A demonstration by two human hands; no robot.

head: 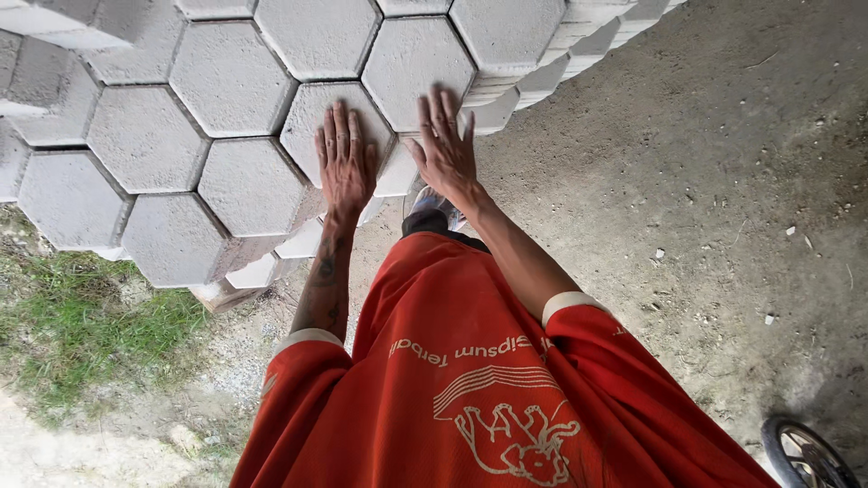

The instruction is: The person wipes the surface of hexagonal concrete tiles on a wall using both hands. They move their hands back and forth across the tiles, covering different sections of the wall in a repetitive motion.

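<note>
Head view looks down on a stack of grey hexagonal concrete pavers, laid edge to edge in layers above bare dirt ground and a grass patch. The red jersey fills the lower frame. The left hand lies flat on one hexagonal paver, fingers spread, gripping nothing. The right hand presses flat beside it, fingers open, at the paver's edge. A wheel shows bottom right.
</note>
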